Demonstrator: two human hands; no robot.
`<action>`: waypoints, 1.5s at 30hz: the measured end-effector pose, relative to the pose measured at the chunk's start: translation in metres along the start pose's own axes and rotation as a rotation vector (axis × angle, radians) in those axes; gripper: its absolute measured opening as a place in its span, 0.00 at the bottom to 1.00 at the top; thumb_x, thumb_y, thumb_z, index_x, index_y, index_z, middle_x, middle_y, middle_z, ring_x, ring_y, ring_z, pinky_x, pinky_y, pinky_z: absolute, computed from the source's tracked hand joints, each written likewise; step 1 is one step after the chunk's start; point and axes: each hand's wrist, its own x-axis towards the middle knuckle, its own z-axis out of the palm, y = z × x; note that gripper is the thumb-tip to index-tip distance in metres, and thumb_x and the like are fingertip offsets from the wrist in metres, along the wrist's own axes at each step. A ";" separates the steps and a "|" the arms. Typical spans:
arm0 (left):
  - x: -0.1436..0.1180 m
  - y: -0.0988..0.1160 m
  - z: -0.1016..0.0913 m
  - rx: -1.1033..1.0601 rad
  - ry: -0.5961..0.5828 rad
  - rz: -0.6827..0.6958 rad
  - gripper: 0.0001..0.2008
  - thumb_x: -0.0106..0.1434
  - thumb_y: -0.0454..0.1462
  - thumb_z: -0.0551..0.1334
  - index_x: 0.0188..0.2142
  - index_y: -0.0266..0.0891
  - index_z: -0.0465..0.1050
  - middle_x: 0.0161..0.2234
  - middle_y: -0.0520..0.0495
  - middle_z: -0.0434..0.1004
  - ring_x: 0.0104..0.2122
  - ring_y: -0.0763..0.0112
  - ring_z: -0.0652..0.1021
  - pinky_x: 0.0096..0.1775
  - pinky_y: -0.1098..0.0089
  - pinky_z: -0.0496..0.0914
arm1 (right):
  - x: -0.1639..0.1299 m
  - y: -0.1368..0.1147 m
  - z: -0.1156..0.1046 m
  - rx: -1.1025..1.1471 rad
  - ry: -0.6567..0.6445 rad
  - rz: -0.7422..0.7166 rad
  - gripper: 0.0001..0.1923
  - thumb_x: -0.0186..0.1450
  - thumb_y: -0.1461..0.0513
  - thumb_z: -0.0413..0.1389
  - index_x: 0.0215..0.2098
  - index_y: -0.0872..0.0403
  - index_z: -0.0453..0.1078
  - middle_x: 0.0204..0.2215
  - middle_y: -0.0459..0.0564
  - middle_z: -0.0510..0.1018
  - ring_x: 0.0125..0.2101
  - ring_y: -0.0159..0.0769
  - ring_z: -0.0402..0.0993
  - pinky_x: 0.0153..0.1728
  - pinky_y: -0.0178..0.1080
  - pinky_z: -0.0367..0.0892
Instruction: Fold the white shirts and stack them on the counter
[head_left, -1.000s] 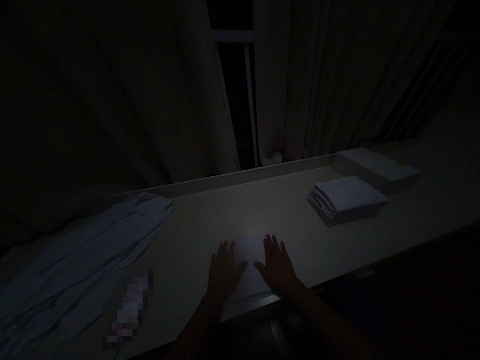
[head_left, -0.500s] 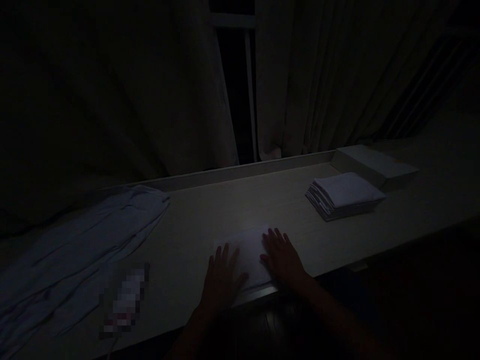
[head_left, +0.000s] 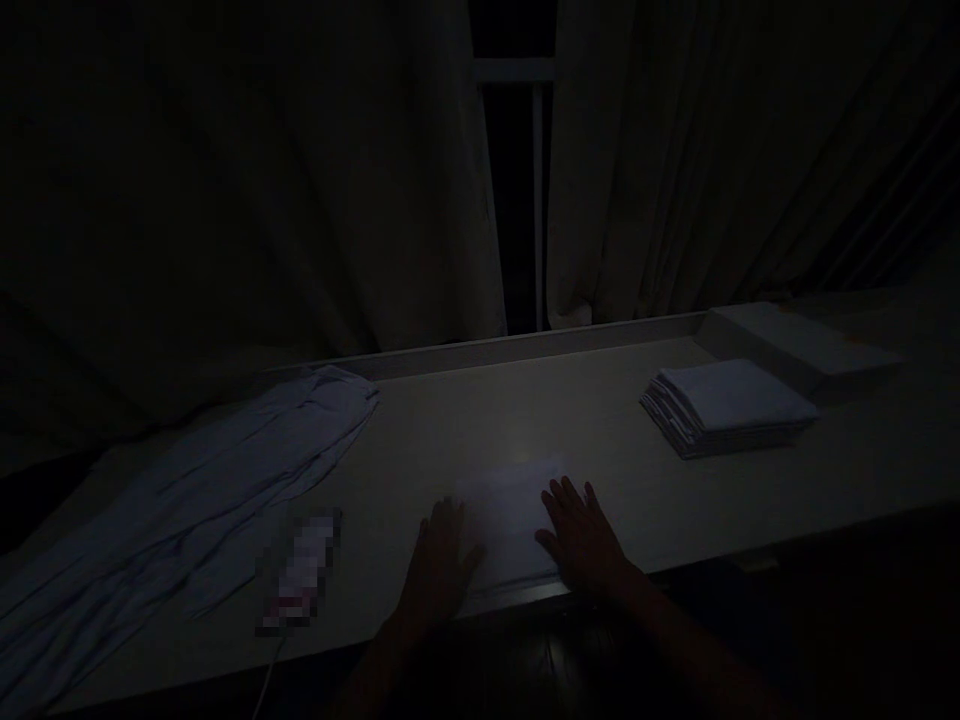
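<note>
A folded white cloth [head_left: 510,515] lies flat near the front edge of the pale table [head_left: 480,415]. My right hand [head_left: 581,530] rests on its right side, palm down with the fingers spread. At the cloth's left edge is my left hand [head_left: 441,560], fingers stretched out and slightly blurred; whether it presses on the cloth or the table I cannot tell. Neither hand grips anything. To the right stands a neat stack of folded white cloths [head_left: 739,400]. Loose, unfolded white cloth [head_left: 247,470] spreads over the left part of the table.
A pixelated object [head_left: 301,570] with a pale cord [head_left: 268,680] lies at the left front. Behind the stack is a flat white box [head_left: 795,335]. A low ledge [head_left: 525,347] runs along the back, before dark curtains [head_left: 420,200]. The room is very dim.
The view has shifted left, so things appear further right. My left hand has slid off the middle of the folded cloth to its left edge. My right hand stays at the right side.
</note>
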 end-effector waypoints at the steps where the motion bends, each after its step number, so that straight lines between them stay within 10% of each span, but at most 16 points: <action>1: 0.007 0.004 -0.004 0.007 0.042 0.006 0.33 0.67 0.50 0.49 0.66 0.35 0.50 0.68 0.36 0.45 0.67 0.54 0.48 0.62 0.48 0.53 | 0.008 -0.008 -0.002 0.004 0.014 -0.010 0.32 0.70 0.47 0.40 0.66 0.56 0.54 0.66 0.57 0.52 0.67 0.49 0.38 0.64 0.58 0.35; 8: 0.070 0.041 0.001 0.016 0.053 0.030 0.26 0.70 0.41 0.42 0.63 0.35 0.57 0.65 0.38 0.57 0.65 0.57 0.56 0.62 0.50 0.55 | 0.071 -0.039 0.011 0.031 0.031 -0.078 0.27 0.73 0.55 0.37 0.65 0.60 0.55 0.65 0.58 0.56 0.66 0.45 0.46 0.64 0.51 0.44; 17: 0.054 0.036 0.029 0.032 0.108 -0.060 0.29 0.69 0.45 0.45 0.66 0.33 0.50 0.66 0.37 0.53 0.66 0.57 0.53 0.63 0.51 0.52 | 0.062 -0.026 0.038 0.023 0.088 -0.054 0.31 0.71 0.49 0.39 0.66 0.57 0.53 0.65 0.56 0.55 0.66 0.45 0.45 0.64 0.50 0.40; 27: 0.057 0.043 0.019 -0.024 0.080 -0.112 0.32 0.68 0.48 0.45 0.66 0.31 0.48 0.66 0.36 0.51 0.66 0.55 0.51 0.63 0.52 0.51 | 0.106 0.060 -0.005 0.155 0.005 0.517 0.29 0.72 0.51 0.38 0.43 0.58 0.76 0.42 0.60 0.79 0.45 0.44 0.71 0.48 0.43 0.59; 45: 0.055 0.042 0.021 -0.014 0.079 -0.089 0.32 0.68 0.48 0.46 0.66 0.32 0.48 0.66 0.37 0.51 0.66 0.56 0.52 0.64 0.51 0.50 | 0.126 0.088 0.008 0.236 -0.144 0.480 0.29 0.70 0.48 0.41 0.38 0.58 0.77 0.41 0.62 0.78 0.46 0.46 0.70 0.46 0.43 0.57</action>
